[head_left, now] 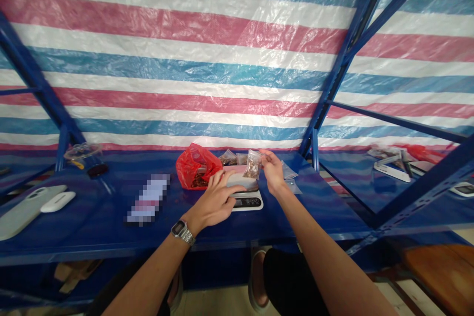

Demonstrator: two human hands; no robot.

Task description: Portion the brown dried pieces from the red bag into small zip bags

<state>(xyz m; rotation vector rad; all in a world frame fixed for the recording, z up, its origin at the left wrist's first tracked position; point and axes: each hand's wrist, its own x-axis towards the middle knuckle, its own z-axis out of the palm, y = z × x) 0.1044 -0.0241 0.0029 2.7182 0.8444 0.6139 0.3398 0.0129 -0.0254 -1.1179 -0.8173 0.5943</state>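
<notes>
On the blue shelf stands a small white kitchen scale (256, 202) with a dark display panel facing me. My left hand (217, 197) lies over its left side, fingers stretched out and apart, the thumb reaching across the scale's top. Between the fingertips of my right hand (273, 172) is a small clear zip bag (253, 165) with brown bits in it, held upright above the scale's right side. A red plastic bag (196, 160) gapes beside my left fingers, with brown pieces inside. Behind the scale lies another filled clear bag (228, 158).
More clear bags (290, 174) lie right of my right hand. To the left are a blurred-out phone (149, 200), a pale phone (31, 210), a white earbud case (58, 202) and a clear plastic cup (89, 158). Blue frame posts (335, 69) rise before a striped sheet (192, 74).
</notes>
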